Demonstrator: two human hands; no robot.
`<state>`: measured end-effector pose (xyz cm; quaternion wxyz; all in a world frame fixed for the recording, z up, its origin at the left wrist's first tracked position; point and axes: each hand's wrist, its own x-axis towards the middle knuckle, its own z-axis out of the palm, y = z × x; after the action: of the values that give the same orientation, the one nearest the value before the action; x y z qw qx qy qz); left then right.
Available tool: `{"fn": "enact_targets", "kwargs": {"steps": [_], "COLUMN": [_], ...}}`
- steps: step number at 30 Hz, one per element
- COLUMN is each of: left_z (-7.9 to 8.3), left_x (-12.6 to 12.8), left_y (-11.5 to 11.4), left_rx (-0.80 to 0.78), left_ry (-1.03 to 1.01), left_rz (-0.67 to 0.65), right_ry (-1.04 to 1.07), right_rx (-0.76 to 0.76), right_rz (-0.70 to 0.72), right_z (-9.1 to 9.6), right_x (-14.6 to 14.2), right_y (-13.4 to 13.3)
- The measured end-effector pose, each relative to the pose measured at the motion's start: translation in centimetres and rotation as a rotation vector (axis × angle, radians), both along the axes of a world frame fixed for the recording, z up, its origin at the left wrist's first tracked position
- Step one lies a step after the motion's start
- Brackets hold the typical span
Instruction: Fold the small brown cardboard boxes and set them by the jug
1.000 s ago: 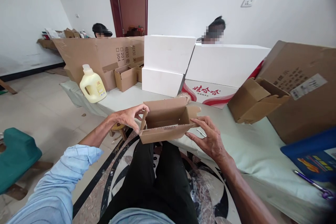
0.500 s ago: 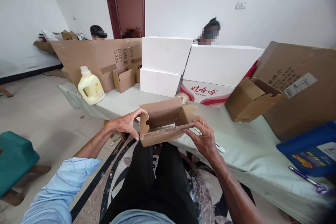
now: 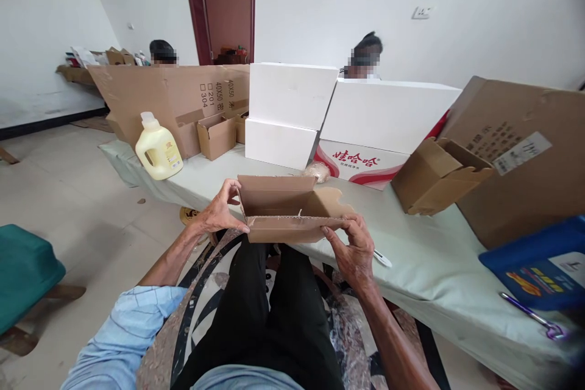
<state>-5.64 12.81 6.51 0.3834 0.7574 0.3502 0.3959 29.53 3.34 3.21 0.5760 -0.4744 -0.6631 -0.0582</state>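
While I grip the small cardboard box point(image 3: 292, 228) at both ends, left hand point(image 3: 218, 214) pinching its side flap, right hand point(image 3: 353, 245) closed on the front wall, it sits above my lap at the worktop point(image 3: 425, 250) edge. Brown corrugated board, rectangular, open-topped, raw fluted edges. Best, I judge: press evenly along creases.
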Motion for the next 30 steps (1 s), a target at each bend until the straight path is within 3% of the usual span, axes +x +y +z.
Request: {"fn": "enact_targets", "kwargs": {"steps": [6, 10, 14, 18, 21, 30], "left_z": [-1.9, -2.8, -2.9, -2.7, -2.6, -1.8], "left_x": [0.7, 1.8, 3.0, 3.8, 4.1, 5.1], "left_y": [1.0, 1.3, 1.6, 1.9, 2.0, 2.8], "left_rx": [0.111, 0.119, 0.124, 0.115, 0.101, 0.087], "left_ry": [-0.156, -0.181, -0.202, -0.215, -0.205, -0.057], "left_rz": [0.349, 0.529, 0.633, 0.664, 0.690, 0.831], "right_ry": [0.010, 0.182, 0.363, 0.216, 0.094, -0.149], "right_rx": [0.059, 0.103, -0.036, -0.304, -0.381, -0.404], "right_rz": [-0.081, -0.090, -0.001, 0.120, 0.156, 0.149], "right_z": [-1.3, -2.6, -4.8, -7.0, -7.8, -5.9], "right_x": [-0.9, -2.2, -2.0, 0.1, 1.3, 2.2], "right_y": [-0.4, -0.5, -0.1, 0.5, 0.7, 0.4]}}
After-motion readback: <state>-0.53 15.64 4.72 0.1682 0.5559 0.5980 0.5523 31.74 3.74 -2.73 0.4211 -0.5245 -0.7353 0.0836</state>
